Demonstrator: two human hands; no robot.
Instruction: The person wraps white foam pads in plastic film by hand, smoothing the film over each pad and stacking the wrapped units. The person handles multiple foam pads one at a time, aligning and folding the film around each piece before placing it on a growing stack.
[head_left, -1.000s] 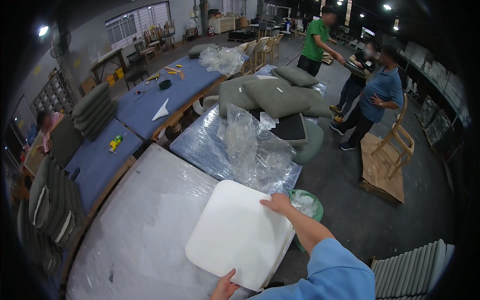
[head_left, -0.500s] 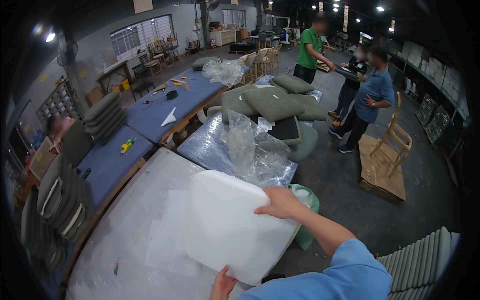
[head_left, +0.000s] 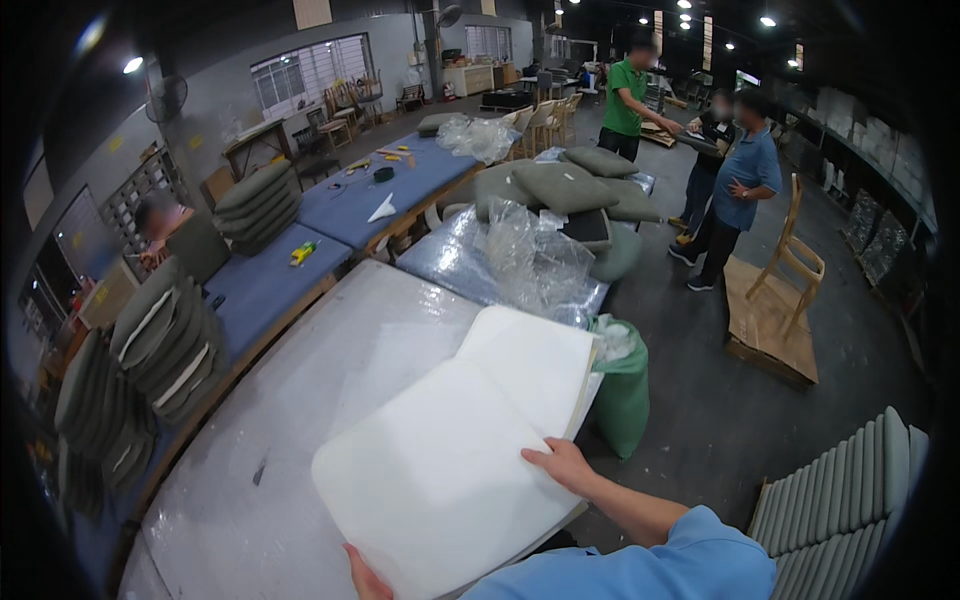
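Clock bearings run from the held pad [head_left: 440,465]. At ten o'clock, grey cushions [head_left: 165,345] stand stacked beside the blue surface [head_left: 280,285]. The held pad itself, white and bare of any grey cover, is over the near end of the pale surface [head_left: 230,450]. Between one and two o'clock the other pad [head_left: 535,365], white too, lies partly beneath it, so handling looks part done: one pad in hand, at least one left lying. At seven o'clock the left hand [head_left: 366,574] touches the held pad's edge; its fingers are mostly hidden, so I cannot tell whether they grasp. At three o'clock the right hand [head_left: 566,467] grasps the edge, thumb on top, fingers parted by the pad's thickness
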